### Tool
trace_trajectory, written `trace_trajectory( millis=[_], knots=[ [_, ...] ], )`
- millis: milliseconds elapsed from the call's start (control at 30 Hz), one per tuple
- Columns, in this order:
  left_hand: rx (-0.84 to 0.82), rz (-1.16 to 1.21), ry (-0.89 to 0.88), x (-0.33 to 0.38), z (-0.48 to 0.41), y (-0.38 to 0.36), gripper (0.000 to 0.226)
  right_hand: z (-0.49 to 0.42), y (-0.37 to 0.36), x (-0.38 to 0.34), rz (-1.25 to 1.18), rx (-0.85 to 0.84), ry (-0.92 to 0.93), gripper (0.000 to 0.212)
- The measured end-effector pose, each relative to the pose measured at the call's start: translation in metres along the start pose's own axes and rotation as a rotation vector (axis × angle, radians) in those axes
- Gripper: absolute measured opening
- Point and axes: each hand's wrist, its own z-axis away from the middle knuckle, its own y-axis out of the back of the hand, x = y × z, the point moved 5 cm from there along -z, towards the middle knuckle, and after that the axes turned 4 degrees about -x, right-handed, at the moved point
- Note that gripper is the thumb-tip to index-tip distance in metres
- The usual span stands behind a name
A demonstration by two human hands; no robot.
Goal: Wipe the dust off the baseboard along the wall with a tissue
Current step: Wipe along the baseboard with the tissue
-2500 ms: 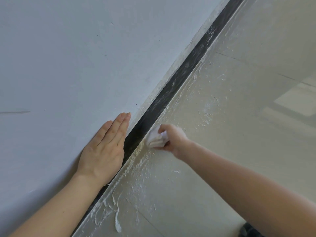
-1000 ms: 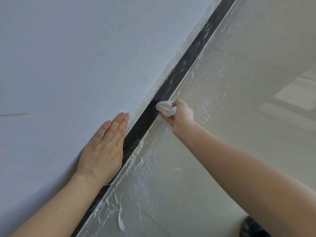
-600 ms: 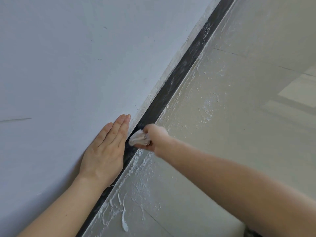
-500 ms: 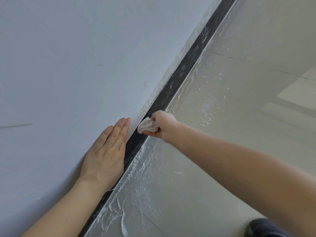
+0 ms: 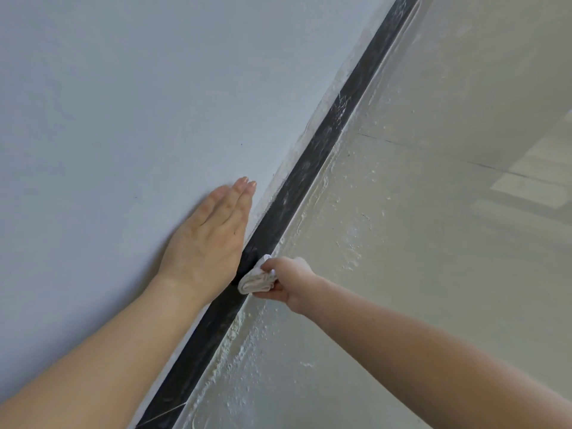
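Baseboard, a dark strip streaked with pale dust, runs on a slant from the lower left to the upper right, between the grey wall and the cream floor. White powdery specks lie thick on the floor along the strip's lower edge, and faint whitish smears show on the strip itself higher up.

A folded white tissue is pressed against the baseboard at its lower edge, just where the strip meets the floor. The right hand grips it: the fingers are curled tight around the wad, the thumb under it, so only the folded end pokes out toward the strip. The right forearm stretches in from the lower right corner.

The left hand lies flat on the wall just above the baseboard, palm down, its fingers straight and held close together, pointing up along the strip. It holds nothing. Its outer edge sits near the top line of the baseboard, just beside the tissue, though whether it touches the strip cannot be told.
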Motion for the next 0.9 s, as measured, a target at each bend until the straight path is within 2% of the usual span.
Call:
trace_trajectory(
  millis=[100,133,167,233,300,433,500,567,633,700,767,833,900],
  knots=[
    [-0.014,-0.030,0.003,-0.007,-0.008,-0.005,0.063,-0.010,0.007,-0.033,-0.003,0.094,0.016,0.013],
    [-0.025,-0.032,-0.003,-0.007,-0.007,-0.006,0.062,-0.013,0.009,-0.047,0.012,0.112,0.052,0.007],
    [-0.036,-0.033,-0.012,-0.007,-0.006,-0.008,0.062,-0.016,0.011,-0.061,0.039,0.113,0.092,0.011],
    [-0.048,-0.023,-0.018,-0.006,-0.006,-0.010,0.061,-0.025,0.016,-0.086,0.087,0.116,0.167,0.038],
    [-0.055,-0.003,-0.012,-0.006,-0.008,-0.010,0.061,-0.027,0.026,-0.104,0.072,0.146,0.221,0.045],
    [-0.050,-0.003,0.000,-0.007,-0.008,-0.009,0.060,-0.021,0.051,-0.131,-0.220,0.202,0.411,0.042],
    [-0.047,-0.002,0.000,-0.008,-0.008,-0.008,0.059,-0.018,0.070,-0.131,-0.371,0.332,0.446,0.024],
    [-0.050,-0.001,-0.007,-0.008,-0.008,-0.009,0.059,-0.013,0.075,-0.114,-0.374,0.374,0.407,0.013],
    [-0.049,-0.002,-0.012,-0.007,-0.008,-0.009,0.060,-0.014,0.065,-0.084,-0.225,0.269,0.311,0.011],
    [-0.046,-0.009,-0.016,-0.006,-0.008,-0.010,0.061,-0.012,0.046,-0.041,-0.054,0.117,0.125,0.027],
    [-0.044,-0.020,-0.021,-0.006,-0.008,-0.010,0.061,-0.010,0.027,-0.005,0.013,-0.001,-0.029,0.034],
    [-0.042,-0.029,-0.026,-0.006,-0.008,-0.010,0.062,-0.009,0.012,0.009,-0.005,-0.057,-0.100,0.025],
    [-0.037,-0.038,-0.030,-0.005,-0.008,-0.010,0.063,-0.014,0.006,0.000,0.002,-0.054,-0.085,0.013]
  ],
)
